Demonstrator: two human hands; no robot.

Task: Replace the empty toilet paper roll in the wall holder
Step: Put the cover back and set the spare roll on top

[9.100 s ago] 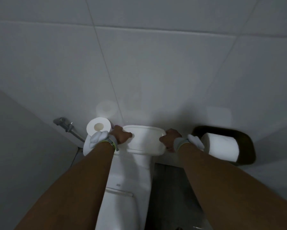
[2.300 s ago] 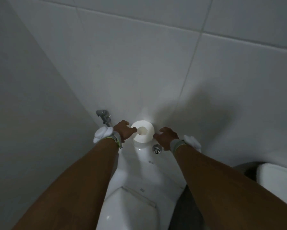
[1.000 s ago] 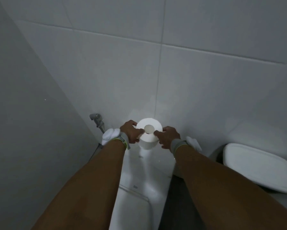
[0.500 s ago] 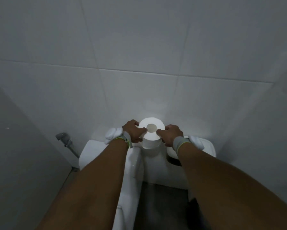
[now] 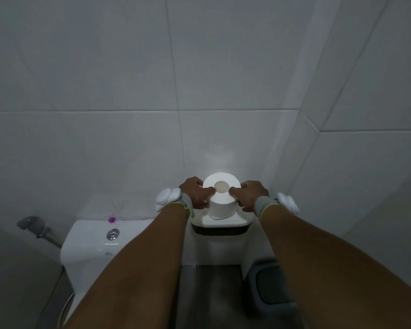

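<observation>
- The left hand (image 5: 196, 195) grips the toilet roll (image 5: 223, 207) from its 9 o'clock side, fingers curled round the paper and one fingertip reaching onto the top face near the core hole
- The right hand (image 5: 250, 197) holds the same roll from its 3 o'clock side in a matching curl, a fingertip likewise on the top rim
- The roll stands upright between the two hands, its hole facing up towards the camera; its lower edge meets the white lid of the holder (image 5: 219, 230), though I cannot tell whether its weight rests there
- The holder is fixed to the wall at 6 o'clock from the roll, and its lid is down over the dark body, so the lid lies between the roll and the inside
- Each wrist wears a grey wristband (image 5: 262, 206) with a white padded block on its outer side
- Both bare forearms run in from 5 and 7 o'clock and hide part of the floor (image 5: 211, 293)
- At 8 o'clock from the hands stands the white toilet tank (image 5: 90, 248) with a chrome flush button (image 5: 113, 234) on top and a small pink object (image 5: 111, 219) at its back edge
- Further out at 9 o'clock a grey spray nozzle (image 5: 32, 225) hangs on the wall
- At 5 o'clock a grey bin (image 5: 268, 286) sits on the dark floor
- Pale tiled wall (image 5: 199, 79) fills everything from 10 to 2 o'clock
</observation>
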